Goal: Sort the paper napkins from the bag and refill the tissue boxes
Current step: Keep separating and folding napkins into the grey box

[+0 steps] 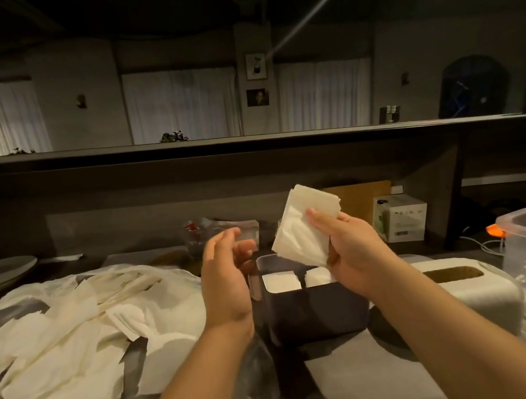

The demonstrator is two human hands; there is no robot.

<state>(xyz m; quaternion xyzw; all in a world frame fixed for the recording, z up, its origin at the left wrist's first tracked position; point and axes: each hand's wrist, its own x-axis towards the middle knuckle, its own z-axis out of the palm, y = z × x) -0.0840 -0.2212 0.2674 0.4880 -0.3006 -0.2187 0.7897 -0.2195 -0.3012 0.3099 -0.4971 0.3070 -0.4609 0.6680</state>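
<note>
the right hand (pixel 349 248) pinches a thick stack of white folded paper napkins (pixel 305 227), thumb across the front face and the other fingers hidden behind it. the stack is tilted, its long axis running from lower left up to the right, and its bottom corner hangs just above the open dark rectangular plastic tissue box (pixel 315 309). two white napkin piles already stand inside that box, side by side, with a narrow gap between them.

the left hand (pixel 228 276) is held up on edge just left of the box, palm turned toward the stack, fingers loosely curved and holding nothing. it looks ready to steady or square the stack, though that is only my guess.

the box lies straight below the right hand, so the drop is short; the stack would need to be turned upright to match the piles.

loose cream-white napkins (pixel 73 338) lie heaped on the crumpled clear plastic bag (pixel 0 314) to the left. a pale slotted tissue box lid (pixel 477 285) sits on the right.
</note>
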